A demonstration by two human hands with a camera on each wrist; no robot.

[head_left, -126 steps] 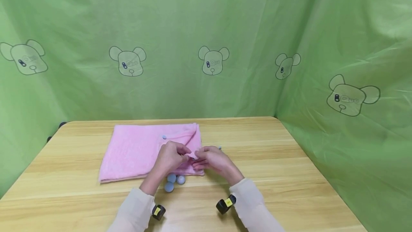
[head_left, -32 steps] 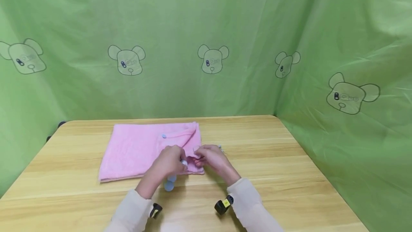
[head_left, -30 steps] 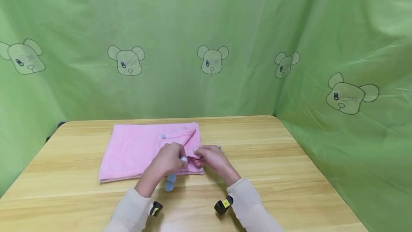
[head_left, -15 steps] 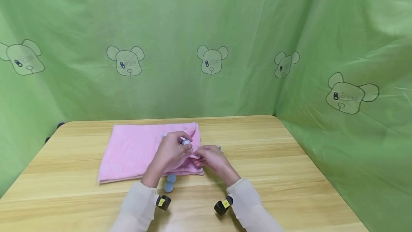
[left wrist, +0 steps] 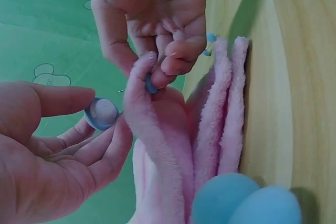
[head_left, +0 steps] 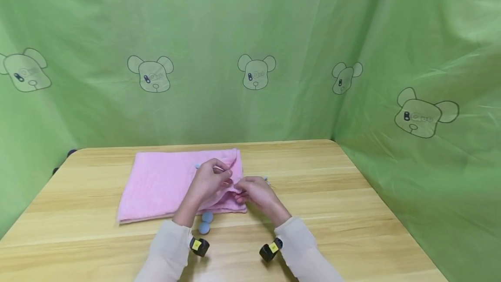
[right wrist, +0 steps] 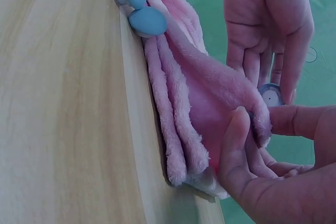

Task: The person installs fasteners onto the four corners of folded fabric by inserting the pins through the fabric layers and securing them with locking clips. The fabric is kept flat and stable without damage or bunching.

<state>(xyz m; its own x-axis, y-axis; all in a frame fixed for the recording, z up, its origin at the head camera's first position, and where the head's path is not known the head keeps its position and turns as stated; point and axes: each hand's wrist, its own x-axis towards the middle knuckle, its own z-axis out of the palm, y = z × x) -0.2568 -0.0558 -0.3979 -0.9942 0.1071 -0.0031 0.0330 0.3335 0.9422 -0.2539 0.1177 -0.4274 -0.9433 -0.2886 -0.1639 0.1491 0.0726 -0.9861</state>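
Observation:
A folded pink fleece cloth (head_left: 160,182) lies on the table, its right corner lifted between the hands. My right hand (head_left: 258,191) pinches the raised fabric edge, with a small blue piece (left wrist: 151,83) under its fingers. A thin metal tip (left wrist: 121,91) pokes out of the fabric toward the left hand. Between thumb and fingertips, my left hand (head_left: 207,182) holds a round blue cap (left wrist: 102,114) with a pale underside, close beside that tip. In the right wrist view, the cap's underside shows a small dark hole in the middle.
Two blue mushroom-shaped caps (right wrist: 148,21) lie together at the cloth's front edge. Another blue piece (head_left: 197,166) sits on the cloth behind the left hand. Small blue-headed pins (head_left: 266,180) lie right of the cloth on the wooden table (head_left: 332,212). Green curtains (head_left: 203,112) surround it.
One of three blue caps has left the group at the cloth's front. My left hand has carried it up and back to the raised fabric edge. The right hand keeps its pinch.

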